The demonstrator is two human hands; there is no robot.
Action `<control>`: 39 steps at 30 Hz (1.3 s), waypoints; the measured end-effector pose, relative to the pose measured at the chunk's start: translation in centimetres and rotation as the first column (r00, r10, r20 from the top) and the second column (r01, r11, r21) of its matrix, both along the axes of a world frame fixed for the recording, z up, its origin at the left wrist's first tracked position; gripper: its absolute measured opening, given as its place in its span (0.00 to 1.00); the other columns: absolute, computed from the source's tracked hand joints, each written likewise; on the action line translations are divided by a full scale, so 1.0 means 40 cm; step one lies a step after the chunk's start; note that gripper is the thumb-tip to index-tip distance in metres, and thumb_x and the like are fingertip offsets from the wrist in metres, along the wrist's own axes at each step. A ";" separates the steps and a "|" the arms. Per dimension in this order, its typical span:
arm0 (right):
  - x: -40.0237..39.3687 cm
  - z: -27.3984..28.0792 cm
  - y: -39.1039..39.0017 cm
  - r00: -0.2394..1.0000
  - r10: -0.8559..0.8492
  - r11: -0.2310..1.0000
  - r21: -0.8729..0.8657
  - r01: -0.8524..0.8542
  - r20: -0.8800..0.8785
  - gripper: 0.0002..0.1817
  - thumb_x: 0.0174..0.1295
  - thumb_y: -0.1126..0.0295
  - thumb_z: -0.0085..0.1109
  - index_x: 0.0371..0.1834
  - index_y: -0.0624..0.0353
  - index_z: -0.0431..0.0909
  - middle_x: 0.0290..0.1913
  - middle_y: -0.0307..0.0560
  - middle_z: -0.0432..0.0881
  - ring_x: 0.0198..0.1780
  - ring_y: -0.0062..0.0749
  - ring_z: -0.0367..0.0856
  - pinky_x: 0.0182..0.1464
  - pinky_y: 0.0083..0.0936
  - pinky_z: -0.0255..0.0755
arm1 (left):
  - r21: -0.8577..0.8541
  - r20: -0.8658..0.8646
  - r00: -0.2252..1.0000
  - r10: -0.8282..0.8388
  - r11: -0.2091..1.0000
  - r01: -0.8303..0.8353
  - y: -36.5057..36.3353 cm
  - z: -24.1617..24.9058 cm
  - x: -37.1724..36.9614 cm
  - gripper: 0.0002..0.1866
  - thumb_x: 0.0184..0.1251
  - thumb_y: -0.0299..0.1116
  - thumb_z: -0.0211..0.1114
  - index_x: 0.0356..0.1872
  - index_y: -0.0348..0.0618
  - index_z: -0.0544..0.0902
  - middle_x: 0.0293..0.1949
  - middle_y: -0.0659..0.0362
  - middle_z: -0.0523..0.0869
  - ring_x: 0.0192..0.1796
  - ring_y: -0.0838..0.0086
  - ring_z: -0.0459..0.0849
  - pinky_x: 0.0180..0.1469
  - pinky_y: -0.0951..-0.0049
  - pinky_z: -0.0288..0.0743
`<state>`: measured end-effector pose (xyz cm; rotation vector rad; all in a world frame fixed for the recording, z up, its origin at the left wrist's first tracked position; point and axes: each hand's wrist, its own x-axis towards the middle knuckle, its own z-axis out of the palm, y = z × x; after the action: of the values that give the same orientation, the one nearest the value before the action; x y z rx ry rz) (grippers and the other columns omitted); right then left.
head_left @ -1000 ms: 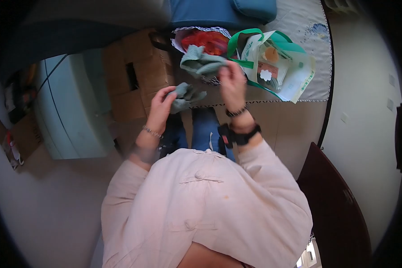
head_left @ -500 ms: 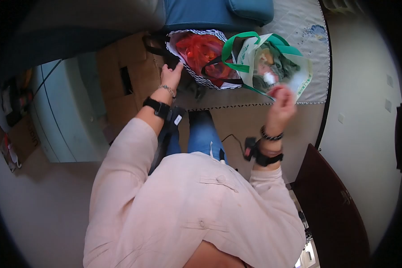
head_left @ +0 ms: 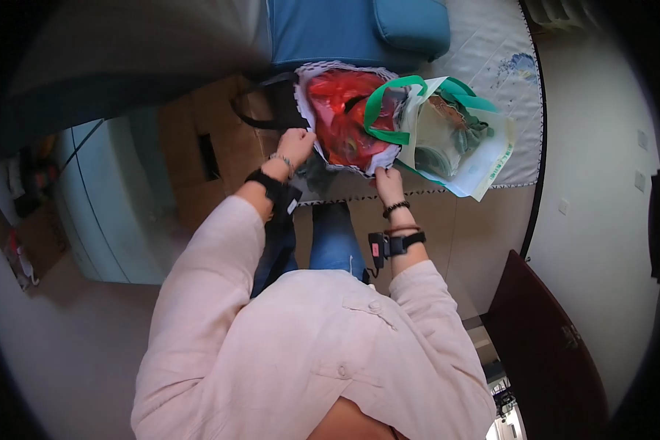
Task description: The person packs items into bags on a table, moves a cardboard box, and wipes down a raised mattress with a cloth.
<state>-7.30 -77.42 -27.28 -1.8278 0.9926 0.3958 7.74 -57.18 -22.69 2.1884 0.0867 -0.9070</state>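
Note:
A checked tote bag [head_left: 306, 110] stands with its mouth wide, showing red plastic bags [head_left: 337, 121] inside. My left hand [head_left: 296, 146] is closed on the tote's rim at its near left corner. At the near right corner, my right hand [head_left: 388, 182] pinches the same rim. Close beside it on the right, a white and green shopping bag [head_left: 495, 165] leans over, with a grey-green cloth [head_left: 473, 132] and a clear plastic wrapping in its mouth. A green handle [head_left: 378, 110] of that bag hangs over the tote's right side.
Blue cushions [head_left: 323, 33] lie behind the bags, on a surface with a pale patterned cover [head_left: 484, 44]. A cardboard box [head_left: 191, 132] and a pale blue cabinet [head_left: 110, 213] stand at left. A dark wooden panel [head_left: 543, 345] is at lower right.
My right hand has moved left from the shopping bag to the tote's near right corner. My left hand has closed on the rim. The tote's mouth is spread wider.

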 end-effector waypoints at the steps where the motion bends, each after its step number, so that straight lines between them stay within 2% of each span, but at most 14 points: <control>1: 0.003 0.075 -0.011 0.993 0.011 1.000 0.000 -0.011 0.117 0.20 0.52 0.60 0.49 0.20 0.70 0.73 0.18 0.58 0.75 0.24 0.43 0.77 0.29 0.35 0.67 | -0.129 0.068 0.997 0.042 0.991 -0.033 -0.013 0.053 -0.012 0.16 0.52 0.38 0.53 0.19 0.34 0.77 0.17 0.52 0.80 0.23 0.68 0.80 0.29 0.70 0.72; 8: -0.025 0.499 0.014 0.896 0.069 0.969 0.184 -0.165 0.440 0.12 0.54 0.71 0.46 0.17 0.68 0.68 0.12 0.44 0.66 0.17 0.19 0.65 0.21 0.24 0.59 | -0.427 0.196 0.980 0.032 0.902 0.056 0.043 0.437 -0.089 0.14 0.59 0.32 0.51 0.16 0.35 0.69 0.14 0.65 0.67 0.20 0.83 0.64 0.22 0.78 0.60; 15: -0.065 0.825 0.160 0.613 0.322 0.883 0.004 -0.469 0.722 0.08 0.50 0.77 0.46 0.15 0.64 0.70 0.14 0.41 0.69 0.17 0.27 0.67 0.22 0.23 0.60 | -0.621 0.225 0.963 0.147 0.783 0.025 0.232 0.724 -0.258 0.13 0.59 0.29 0.51 0.16 0.36 0.68 0.15 0.67 0.64 0.20 0.86 0.60 0.21 0.80 0.56; 17: -0.033 0.809 0.167 0.534 0.361 0.855 -0.043 -0.517 0.764 0.07 0.48 0.78 0.45 0.15 0.63 0.70 0.14 0.41 0.69 0.18 0.28 0.67 0.23 0.24 0.60 | -0.578 0.321 0.924 0.207 0.816 0.018 0.256 0.703 -0.274 0.13 0.59 0.29 0.51 0.15 0.37 0.67 0.15 0.67 0.62 0.20 0.86 0.60 0.21 0.80 0.55; 21: -0.009 0.952 0.335 0.192 0.514 0.617 -0.204 -0.760 0.836 0.04 0.40 0.80 0.45 0.18 0.62 0.71 0.19 0.45 0.70 0.20 0.40 0.68 0.26 0.26 0.62 | -0.624 0.571 0.722 0.390 0.778 0.073 0.475 0.834 -0.363 0.12 0.57 0.27 0.50 0.16 0.38 0.63 0.15 0.66 0.62 0.20 0.85 0.59 0.20 0.78 0.53; 23: 0.049 0.951 0.368 -0.319 0.615 0.518 -0.675 -0.527 0.721 0.06 0.34 0.79 0.51 0.20 0.60 0.73 0.23 0.46 0.72 0.26 0.44 0.71 0.31 0.32 0.64 | -0.638 0.618 0.615 0.491 0.770 0.026 0.533 0.852 -0.366 0.08 0.57 0.26 0.50 0.19 0.39 0.66 0.18 0.65 0.65 0.21 0.85 0.61 0.21 0.80 0.55; 25: 0.073 0.991 0.522 -0.351 0.560 0.467 -0.636 -0.615 0.751 0.08 0.36 0.75 0.55 0.24 0.59 0.74 0.29 0.46 0.73 0.29 0.43 0.72 0.36 0.41 0.62 | -0.656 0.644 0.514 0.567 0.755 -0.011 0.646 0.884 -0.379 0.08 0.58 0.27 0.50 0.21 0.38 0.68 0.19 0.66 0.66 0.22 0.85 0.61 0.23 0.81 0.56; 28: 0.145 0.978 0.721 -0.481 0.633 0.455 -0.794 -0.403 0.607 0.06 0.46 0.66 0.57 0.20 0.56 0.77 0.21 0.42 0.74 0.25 0.36 0.70 0.41 0.43 0.59 | -0.656 0.710 0.249 0.659 0.747 -0.106 0.779 0.946 -0.325 0.08 0.63 0.28 0.50 0.27 0.34 0.72 0.22 0.68 0.69 0.26 0.86 0.62 0.27 0.83 0.58; 30: 0.199 0.941 0.847 -0.420 0.643 0.481 -0.764 -0.430 0.640 0.09 0.48 0.65 0.57 0.17 0.56 0.76 0.17 0.45 0.74 0.25 0.38 0.71 0.41 0.41 0.61 | -0.495 0.811 0.275 0.516 0.856 -0.149 0.889 0.953 -0.265 0.10 0.63 0.31 0.49 0.24 0.36 0.70 0.19 0.69 0.65 0.24 0.85 0.59 0.25 0.82 0.56; 32: 0.215 0.913 0.961 -0.384 0.790 0.312 -0.852 -0.420 0.479 0.08 0.48 0.66 0.56 0.18 0.57 0.77 0.21 0.45 0.75 0.28 0.41 0.73 0.44 0.42 0.62 | -0.429 0.790 0.379 0.482 0.876 -0.219 1.020 0.925 -0.222 0.12 0.63 0.32 0.49 0.22 0.37 0.68 0.17 0.69 0.62 0.23 0.84 0.58 0.24 0.81 0.55; 35: 0.181 0.852 1.113 -0.524 0.687 0.353 -0.862 -0.365 0.503 0.14 0.41 0.74 0.56 0.35 0.61 0.75 0.38 0.51 0.75 0.42 0.45 0.72 0.50 0.38 0.64 | -0.161 0.857 0.432 0.279 0.943 -0.290 1.183 0.858 -0.225 0.12 0.62 0.34 0.50 0.22 0.36 0.70 0.17 0.66 0.64 0.23 0.83 0.61 0.25 0.79 0.58; 36: 0.161 0.822 1.168 -0.545 0.689 0.371 -0.878 -0.301 0.478 0.09 0.42 0.73 0.56 0.29 0.61 0.76 0.34 0.50 0.75 0.41 0.41 0.73 0.53 0.44 0.61 | -0.168 0.852 0.437 0.287 0.942 -0.290 1.217 0.848 -0.235 0.12 0.62 0.34 0.50 0.22 0.36 0.70 0.17 0.66 0.64 0.23 0.83 0.61 0.25 0.79 0.58; 38: 0.122 0.778 1.209 -0.495 0.819 0.039 -0.888 -0.458 0.291 0.04 0.37 0.70 0.55 0.19 0.53 0.77 0.24 0.41 0.76 0.40 0.35 0.75 0.58 0.56 0.51 | -0.120 0.822 0.508 0.258 0.950 -0.288 1.274 0.811 -0.270 0.12 0.61 0.34 0.51 0.24 0.36 0.71 0.18 0.64 0.67 0.24 0.82 0.64 0.26 0.78 0.61; 39: 0.115 0.768 1.230 -0.460 0.820 0.131 -0.894 -0.429 0.341 0.05 0.42 0.69 0.55 0.20 0.57 0.75 0.24 0.42 0.74 0.36 0.36 0.75 0.58 0.55 0.53 | -0.053 0.759 0.590 0.275 0.929 -0.365 1.311 0.817 -0.265 0.10 0.61 0.34 0.53 0.28 0.36 0.75 0.22 0.62 0.73 0.27 0.81 0.69 0.31 0.79 0.66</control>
<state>-2.69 -28.22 3.43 -2.2057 -1.4500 -0.2931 -2.87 -4.75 9.99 2.3721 0.1209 0.2812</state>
